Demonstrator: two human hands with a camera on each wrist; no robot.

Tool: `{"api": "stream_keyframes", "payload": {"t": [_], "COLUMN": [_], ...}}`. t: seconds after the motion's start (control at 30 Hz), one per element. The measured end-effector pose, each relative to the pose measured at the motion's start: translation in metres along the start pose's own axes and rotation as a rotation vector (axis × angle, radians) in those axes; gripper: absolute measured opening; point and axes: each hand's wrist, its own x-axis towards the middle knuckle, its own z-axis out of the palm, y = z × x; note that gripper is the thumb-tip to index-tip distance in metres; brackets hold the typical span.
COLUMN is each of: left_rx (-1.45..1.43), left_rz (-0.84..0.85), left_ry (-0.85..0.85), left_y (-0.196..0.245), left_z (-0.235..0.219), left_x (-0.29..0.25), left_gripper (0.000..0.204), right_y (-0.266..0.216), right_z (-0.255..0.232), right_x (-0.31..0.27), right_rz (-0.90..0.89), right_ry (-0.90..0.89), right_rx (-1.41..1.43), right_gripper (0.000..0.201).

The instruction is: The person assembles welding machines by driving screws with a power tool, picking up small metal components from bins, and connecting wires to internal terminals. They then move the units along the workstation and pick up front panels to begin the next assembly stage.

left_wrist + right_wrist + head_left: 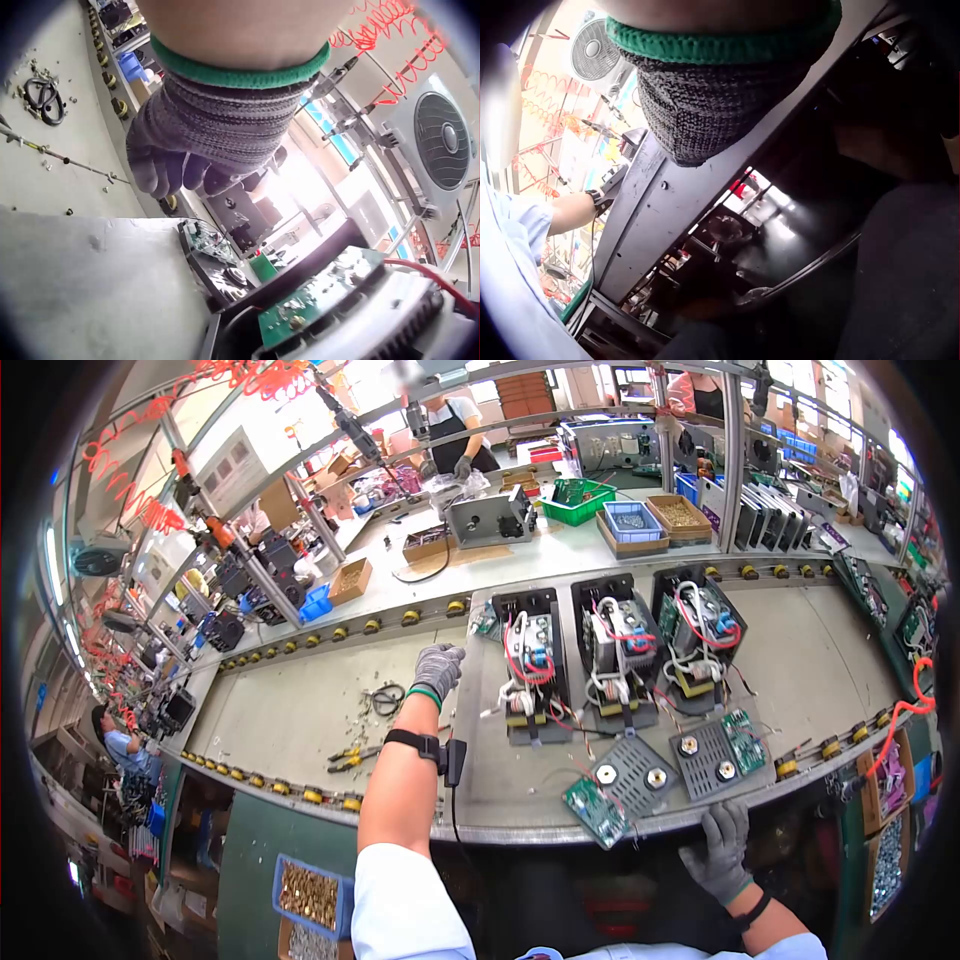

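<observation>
In the head view my gloved left hand (438, 670) is just left of the nearest black-framed unit (530, 660), above the bench. The left wrist view shows its fingers (161, 176) loosely bent, and I see nothing held in them. Two similar units (615, 645) (698, 630) stand to the right, with red and white wires. Slotted plates (630, 772) (706, 760) with green boards (597, 812) (743, 742) lie in front of them. My right hand (720, 850) hangs loosely at the bench's front edge, empty; its fingers are hidden in the right wrist view.
A cable loop (387, 700), scattered small parts and yellow-handled pliers (352, 758) lie left on the bench. Roller rails (340, 633) run along its back and front. Bins (310, 895) of parts sit lower left. Behind stand a green bin (578, 510) and another person (455, 430).
</observation>
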Motion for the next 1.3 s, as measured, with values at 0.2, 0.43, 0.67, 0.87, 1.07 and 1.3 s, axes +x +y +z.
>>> {"api": "stream_keyframes", "payload": {"t": [0.2, 0.43, 0.67, 0.87, 1.07, 1.3], "left_rx": [-0.004, 0.418, 0.857, 0.978, 0.721, 0.161], "left_rz": [0.064, 0.494, 0.333, 0.273, 0.129, -0.096], "left_ry": [0.106, 0.049, -0.12, -0.209, -0.235, -0.221], "left_y": [-0.022, 0.02, 0.051, 0.038, 0.039, 0.032], "left_z": [0.014, 0.023, 0.044, 0.049, 0.023, -0.03], "left_x": [0.141, 0.17, 0.178, 0.193, 0.167, 0.07], "left_gripper": [0.038, 0.065, 0.082, 0.08, 0.062, 0.031], "right_y": [-0.003, -0.012, -0.018, -0.02, -0.023, -0.015], "right_z": [0.009, 0.024, 0.027, 0.029, 0.025, 0.026], "right_x": [-0.002, -0.002, 0.007, 0.011, 0.011, -0.001], "right_rz": [0.034, 0.072, 0.091, 0.098, 0.108, 0.115], "right_ry": [-0.075, -0.035, 0.018, 0.038, 0.018, 0.042], "right_rx": [-0.066, -0.228, -0.273, -0.278, -0.225, -0.126], "right_gripper": [0.072, 0.077, 0.074, 0.07, 0.072, 0.065]}}
